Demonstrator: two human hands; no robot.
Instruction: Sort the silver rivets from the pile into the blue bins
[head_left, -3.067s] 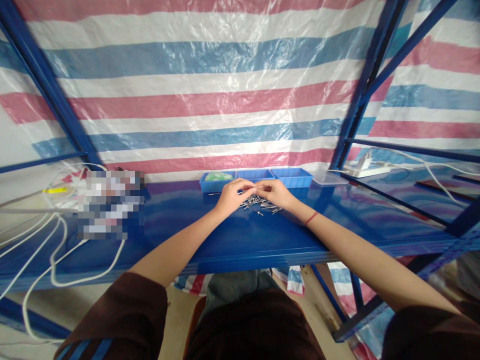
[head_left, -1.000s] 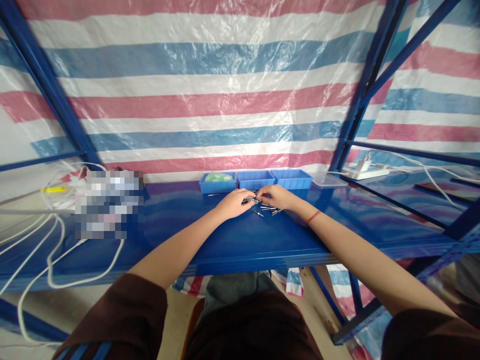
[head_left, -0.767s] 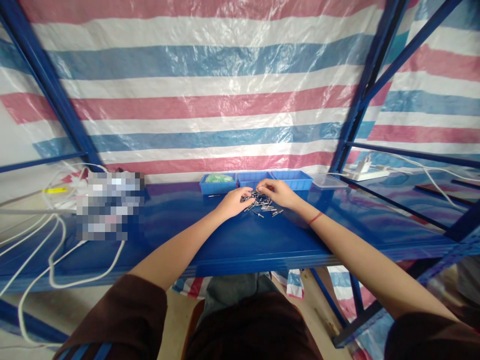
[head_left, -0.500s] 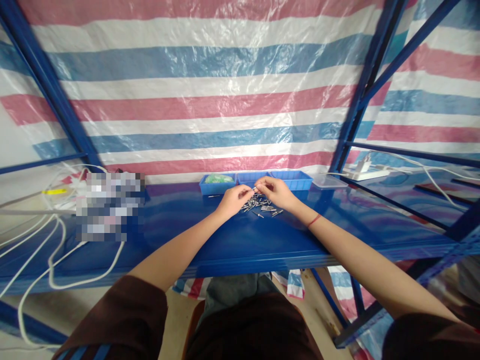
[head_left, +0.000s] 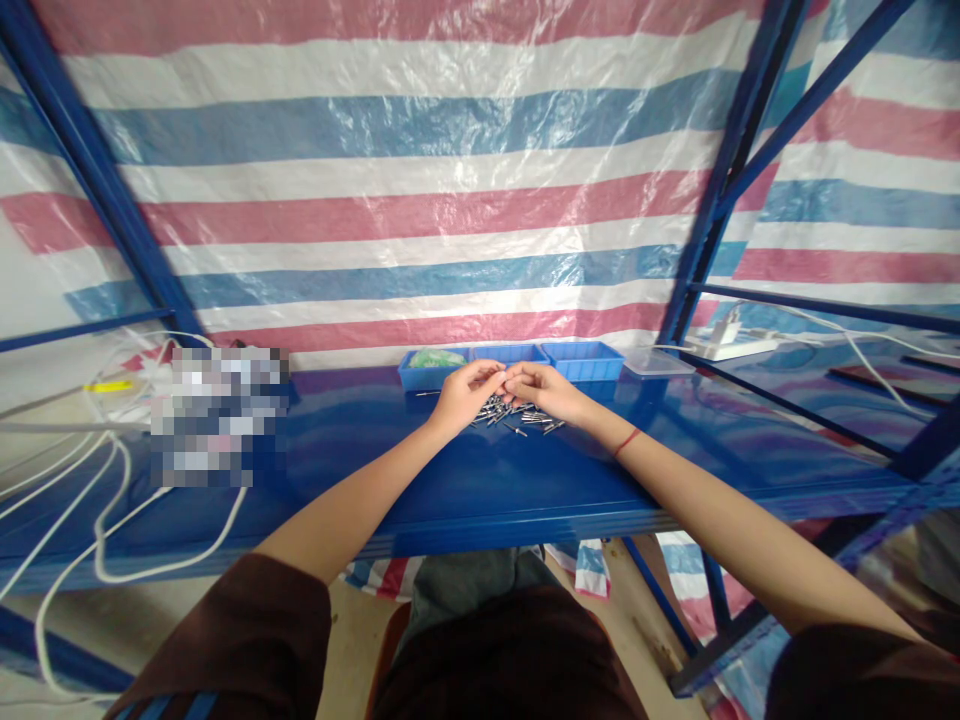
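My left hand (head_left: pixel 463 392) and my right hand (head_left: pixel 546 388) meet fingertip to fingertip just above a pile of small metal pins (head_left: pixel 517 414) on the blue shelf (head_left: pixel 480 470). Both hands are pinched closed on something small between them, too tiny to name. A red string circles my right wrist (head_left: pixel 625 441). Behind the hands stand three small blue bins: the left bin (head_left: pixel 433 365) holds green pieces, the middle bin (head_left: pixel 510 352) and the right bin (head_left: pixel 583 358) show no contents I can make out.
A clear plastic lid (head_left: pixel 649 362) lies right of the bins. White cables (head_left: pixel 112 500) loop over the shelf's left end by a blurred patch (head_left: pixel 217 415). A white power strip (head_left: pixel 731 340) sits on the right shelf. Blue frame posts (head_left: pixel 720 180) rise at both sides.
My hands dipped to the pile about a second ago, then lifted and drew together over it, fingertips meeting in a pinch. The pins stay on the shelf.
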